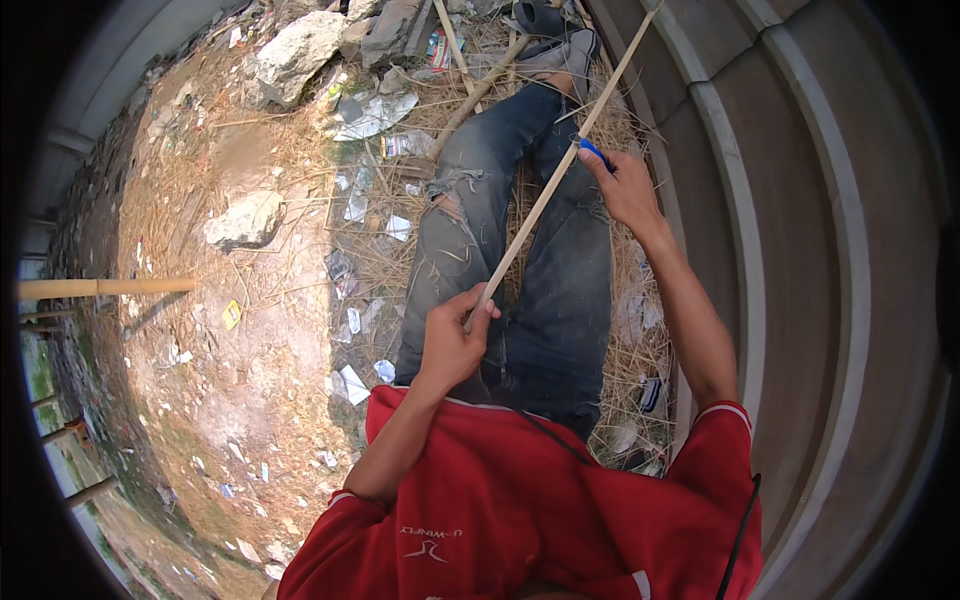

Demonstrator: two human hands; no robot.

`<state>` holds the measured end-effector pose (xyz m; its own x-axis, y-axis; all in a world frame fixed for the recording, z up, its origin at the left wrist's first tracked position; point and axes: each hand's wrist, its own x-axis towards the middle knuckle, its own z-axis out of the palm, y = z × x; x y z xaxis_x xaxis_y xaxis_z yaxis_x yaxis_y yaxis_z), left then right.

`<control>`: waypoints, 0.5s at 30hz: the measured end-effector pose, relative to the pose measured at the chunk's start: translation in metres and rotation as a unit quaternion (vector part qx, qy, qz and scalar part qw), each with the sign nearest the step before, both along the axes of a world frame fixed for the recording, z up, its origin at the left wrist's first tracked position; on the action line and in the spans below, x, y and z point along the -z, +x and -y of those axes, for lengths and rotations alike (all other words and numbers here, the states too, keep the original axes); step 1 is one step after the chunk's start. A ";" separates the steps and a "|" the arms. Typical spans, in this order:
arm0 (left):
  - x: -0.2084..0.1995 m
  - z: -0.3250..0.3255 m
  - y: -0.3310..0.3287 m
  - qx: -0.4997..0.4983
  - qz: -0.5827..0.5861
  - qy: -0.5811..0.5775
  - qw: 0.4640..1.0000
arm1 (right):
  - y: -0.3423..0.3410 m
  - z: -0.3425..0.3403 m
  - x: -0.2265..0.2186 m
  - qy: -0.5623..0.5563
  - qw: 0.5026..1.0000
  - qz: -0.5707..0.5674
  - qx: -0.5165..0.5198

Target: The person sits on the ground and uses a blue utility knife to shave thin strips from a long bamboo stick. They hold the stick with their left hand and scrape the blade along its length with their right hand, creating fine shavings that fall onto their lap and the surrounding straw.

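A long, pale bamboo strip [545, 197] slants over my outstretched legs [500, 240], from my lap to the upper right. My left hand [455, 338] is closed around its near end, thumb and fingers pinching it above my thigh. Farther along, my right hand [628, 190] is closed on a small blue tool [596, 153] that touches the strip. Most of that tool is hidden in the fingers, so its exact kind does not show. Thin shavings lie on my torn dark jeans.
Close on the right stands a ribbed grey wall [800, 200]. Dry straw and litter cover the ground around my legs. To the left lie a pale rock [245, 220] and a bamboo pole [110, 287]; a larger rock [297, 55] and a stick [475, 97] are farther off.
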<state>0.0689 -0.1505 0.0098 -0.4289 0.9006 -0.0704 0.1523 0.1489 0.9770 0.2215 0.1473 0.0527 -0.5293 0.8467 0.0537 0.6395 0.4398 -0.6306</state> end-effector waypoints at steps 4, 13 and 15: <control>-0.006 -0.012 -0.010 -0.022 0.073 -0.012 0.997 | -0.021 0.090 -0.003 -0.011 0.989 0.001 -0.149; -0.028 -0.016 -0.031 0.026 -0.052 -0.058 0.997 | -0.025 -0.007 -0.009 -0.015 1.000 0.023 0.010; -0.026 -0.004 -0.025 0.039 -0.048 -0.057 0.996 | -0.005 -0.060 0.003 0.018 0.994 0.032 0.100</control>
<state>0.0440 -0.1469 0.0357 -0.3681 0.9197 -0.1363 0.2590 0.2423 0.9350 0.2162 0.2076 0.0497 -0.3530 0.9338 0.0580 0.7552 0.3210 -0.5715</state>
